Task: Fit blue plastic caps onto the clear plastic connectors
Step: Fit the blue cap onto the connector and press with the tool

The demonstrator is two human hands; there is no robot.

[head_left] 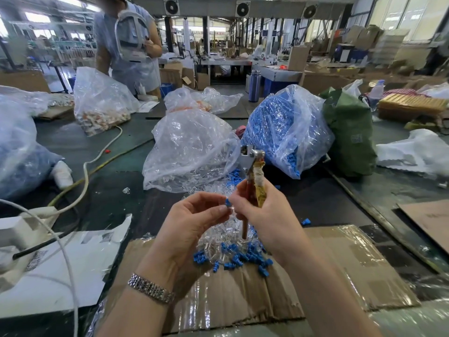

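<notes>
Factory hall behind, dark workbench (315, 203) under my hands. Left hand (194, 222) pinches blue cap (228, 203) with clear connector (232, 210), centre, above near pile of loose caps and connectors (230, 254) on cardboard (328, 268). Right hand (264, 212) grips taped crimping tool (254, 176). Bag of blue caps (284, 127) far right, clear-connector bag (192, 147) far centre.

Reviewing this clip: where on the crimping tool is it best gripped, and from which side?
By the taped handles, from below, as the right hand does: they point down toward the person, while the metal head stands up and away, kept free for the cap.
</notes>
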